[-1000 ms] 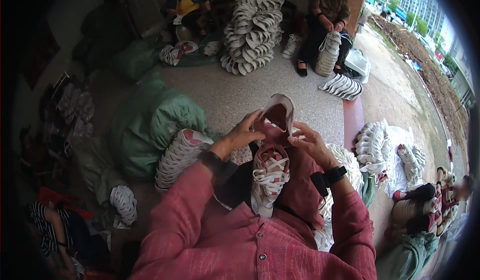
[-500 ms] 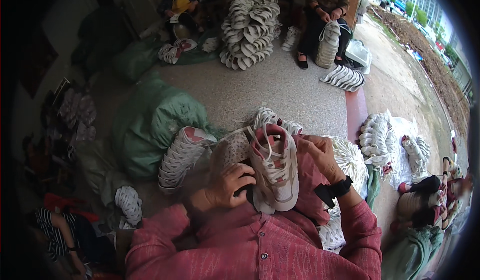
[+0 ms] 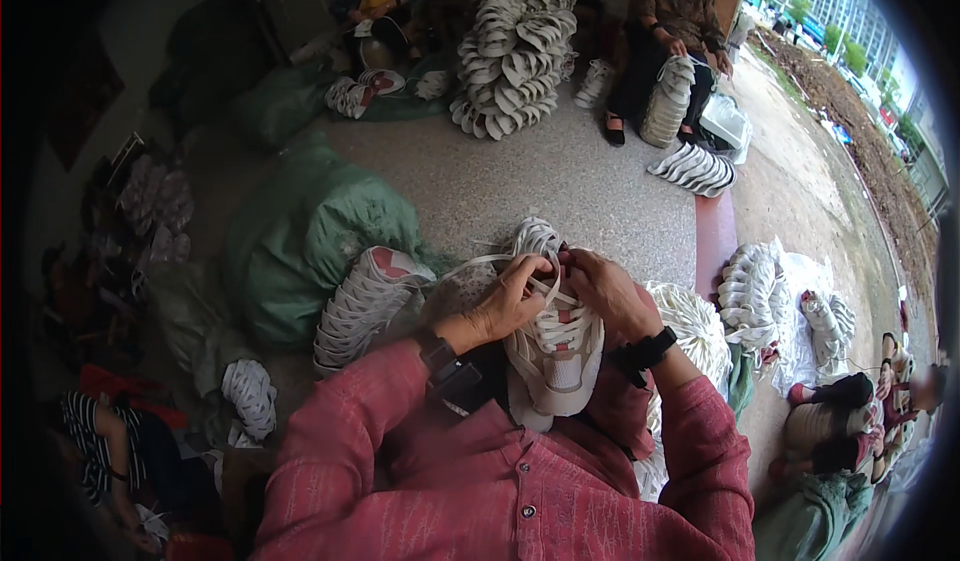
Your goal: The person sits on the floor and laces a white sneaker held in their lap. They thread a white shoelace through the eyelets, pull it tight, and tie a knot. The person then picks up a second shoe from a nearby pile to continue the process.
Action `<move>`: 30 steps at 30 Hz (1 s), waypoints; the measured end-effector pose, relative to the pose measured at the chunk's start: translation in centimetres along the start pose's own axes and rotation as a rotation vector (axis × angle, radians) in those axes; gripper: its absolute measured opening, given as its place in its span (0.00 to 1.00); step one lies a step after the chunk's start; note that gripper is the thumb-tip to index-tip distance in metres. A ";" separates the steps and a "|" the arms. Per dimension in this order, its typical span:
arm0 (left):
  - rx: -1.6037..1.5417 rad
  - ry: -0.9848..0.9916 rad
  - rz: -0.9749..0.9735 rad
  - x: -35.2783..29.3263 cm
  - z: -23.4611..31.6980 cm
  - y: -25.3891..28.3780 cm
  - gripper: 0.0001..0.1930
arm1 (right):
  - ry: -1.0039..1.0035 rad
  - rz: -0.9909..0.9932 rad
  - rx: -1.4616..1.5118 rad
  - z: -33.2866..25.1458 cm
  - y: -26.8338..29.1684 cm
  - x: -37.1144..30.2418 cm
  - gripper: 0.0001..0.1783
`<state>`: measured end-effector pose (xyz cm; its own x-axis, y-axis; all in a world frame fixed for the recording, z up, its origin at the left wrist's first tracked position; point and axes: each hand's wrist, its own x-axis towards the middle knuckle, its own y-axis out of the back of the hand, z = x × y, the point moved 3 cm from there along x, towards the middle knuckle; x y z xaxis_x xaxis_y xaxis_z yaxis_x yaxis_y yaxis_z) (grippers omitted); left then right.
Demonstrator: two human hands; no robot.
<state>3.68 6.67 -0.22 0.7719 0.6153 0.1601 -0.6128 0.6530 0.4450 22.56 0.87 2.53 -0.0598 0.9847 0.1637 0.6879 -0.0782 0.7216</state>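
Observation:
A white and beige sneaker [image 3: 557,369] with pink lining sits in front of my chest, toe toward me. White shoelace [image 3: 487,261] runs through its eyelets, a loose length trailing left from the opening. My left hand [image 3: 506,303] is closed at the left of the opening, fingertips pinching the shoelace. On the other side my right hand [image 3: 612,293] has its fingers bent and pressed together on the pink collar; whether it also grips lace there is hidden. Just beyond the hands lie more white sneaker uppers [image 3: 537,235].
To my left are a stack of white uppers [image 3: 358,309] and a large green sack [image 3: 315,246]. White laces [image 3: 690,323] are bundled at my right, near more stacked uppers [image 3: 752,296]. Other people sit around, two of them at the back beside a tall shoe pile [image 3: 515,61].
My left hand has moved up from beside the sneaker to its laces. My right hand has come in from the right to the collar. A person at the back right has lowered one hand.

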 end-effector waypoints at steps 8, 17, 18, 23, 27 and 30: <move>0.420 -0.330 -0.090 -1.9 0.6 1.2 0.31 | 0.019 0.003 -0.154 1.4 -1.4 -2.4 0.19; 0.444 -0.438 0.066 -4.5 3.9 2.3 0.18 | 0.032 -0.048 0.258 0.9 2.3 -5.4 0.08; 0.410 -0.446 0.041 -4.5 3.5 2.0 0.16 | 0.145 -0.031 0.150 0.1 2.2 -5.6 0.08; 0.366 -0.399 -0.003 -3.4 2.9 1.1 0.11 | 0.256 -0.048 0.019 -1.4 1.1 -6.2 0.09; 0.477 -0.424 -0.029 -3.2 3.6 0.8 0.09 | 0.385 -0.047 0.010 -2.5 0.1 -4.7 0.10; 0.392 -0.311 -0.127 -4.2 4.6 0.5 0.08 | 0.335 -0.131 0.001 -2.5 -0.3 -4.1 0.12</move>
<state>0.92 2.41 3.43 0.8866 0.3424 0.3110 -0.4473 0.4633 0.7650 20.83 -3.57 3.35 -0.3815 0.8805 0.2814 0.6595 0.0460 0.7503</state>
